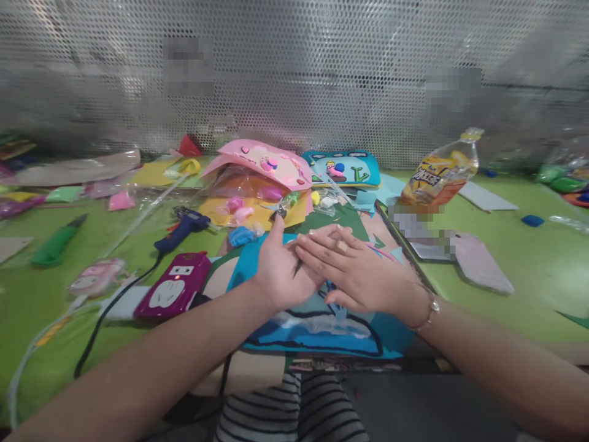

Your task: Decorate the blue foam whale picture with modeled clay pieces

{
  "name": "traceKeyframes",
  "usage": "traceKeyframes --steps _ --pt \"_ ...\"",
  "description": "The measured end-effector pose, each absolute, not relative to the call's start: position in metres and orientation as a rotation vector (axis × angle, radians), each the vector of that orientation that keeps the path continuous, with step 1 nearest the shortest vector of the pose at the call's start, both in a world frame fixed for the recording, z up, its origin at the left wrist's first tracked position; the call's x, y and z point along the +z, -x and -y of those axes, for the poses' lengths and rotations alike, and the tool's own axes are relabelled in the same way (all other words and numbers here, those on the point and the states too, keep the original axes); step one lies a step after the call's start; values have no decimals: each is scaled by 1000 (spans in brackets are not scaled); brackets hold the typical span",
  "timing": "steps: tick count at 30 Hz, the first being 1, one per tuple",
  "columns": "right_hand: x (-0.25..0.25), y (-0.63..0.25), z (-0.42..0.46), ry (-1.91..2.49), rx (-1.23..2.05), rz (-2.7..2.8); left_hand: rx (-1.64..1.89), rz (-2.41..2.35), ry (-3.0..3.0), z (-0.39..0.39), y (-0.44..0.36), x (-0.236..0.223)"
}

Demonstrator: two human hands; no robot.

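Note:
My left hand (280, 270) lies palm up over a blue, white and black foam craft picture (322, 328) at the table's front edge. My right hand (359, 270) lies flat on top of it, palm down, fingers stretched across the left palm. A thin dark sliver shows between the two palms; I cannot make out what it is. Both hands have straight fingers. A bracelet sits on my right wrist.
A blue glue gun (184, 227) and a magenta power strip (175, 291) lie to the left, a green cutter (55, 245) farther left. Pink and blue foam crafts (267, 162) sit behind, a yellow snack bag (442, 175) at right. A perforated metal wall backs the green table (529, 270).

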State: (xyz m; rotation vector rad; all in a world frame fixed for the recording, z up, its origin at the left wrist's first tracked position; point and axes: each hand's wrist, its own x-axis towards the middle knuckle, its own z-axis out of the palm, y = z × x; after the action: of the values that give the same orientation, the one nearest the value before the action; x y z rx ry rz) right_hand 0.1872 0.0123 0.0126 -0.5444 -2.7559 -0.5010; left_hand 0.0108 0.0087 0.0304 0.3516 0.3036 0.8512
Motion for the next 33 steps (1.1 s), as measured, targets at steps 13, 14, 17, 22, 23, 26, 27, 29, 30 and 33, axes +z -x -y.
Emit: traceKeyframes --steps 13,14,17,22,23,26,27,29,30,33 --pt "15 -185 -6 536 -515 2767 856 -266 -343 -6 -12 28" --pt "15 -184 -6 534 -503 2776 827 -273 -339 -7 -12 27" --pt "14 -183 -5 524 -475 2786 827 -287 -325 -7 -13 24" --pt "15 -183 -4 525 -473 2781 842 -292 -331 -9 -12 26" --pt "15 -183 -4 519 -473 2780 818 -298 -338 -10 -12 26" --pt "14 -184 -4 509 -476 2788 868 -287 -369 -10 -10 28" --pt "14 -184 -4 514 -472 2788 895 -278 -379 -10 -10 28" --pt "13 -184 -4 509 -449 2786 880 -280 -393 -10 -9 28" --pt "13 -184 -4 504 -437 2785 850 -290 -395 -10 -9 28" --pt "12 -184 -4 500 -424 2801 842 -290 -399 -12 -8 27"
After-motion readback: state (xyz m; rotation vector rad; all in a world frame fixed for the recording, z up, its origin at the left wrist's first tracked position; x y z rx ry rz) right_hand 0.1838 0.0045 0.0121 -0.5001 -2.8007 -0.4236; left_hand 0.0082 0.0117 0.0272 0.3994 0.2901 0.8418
